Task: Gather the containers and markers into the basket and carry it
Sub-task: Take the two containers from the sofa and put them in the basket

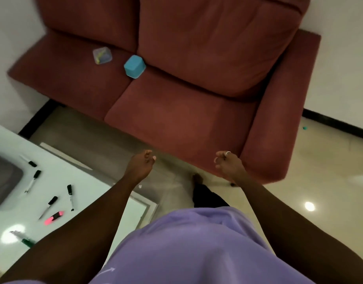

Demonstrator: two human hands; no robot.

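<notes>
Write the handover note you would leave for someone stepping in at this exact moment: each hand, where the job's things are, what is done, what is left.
Left hand: empty, fingers loosely curled, held out in front of the sofa.
Right hand: empty too, loosely curled.
Containers: the clear container and the blue container sit apart on the sofa seat.
Markers: four black-capped markers and a pink highlighter lie loose on the white table, with a green-tipped one at its near edge.
Grey basket: on the table's left side, partly out of frame; contents cannot be seen.
Done: nothing visibly gathered.
Left: collect both containers and all markers, then carry the basket.
</notes>
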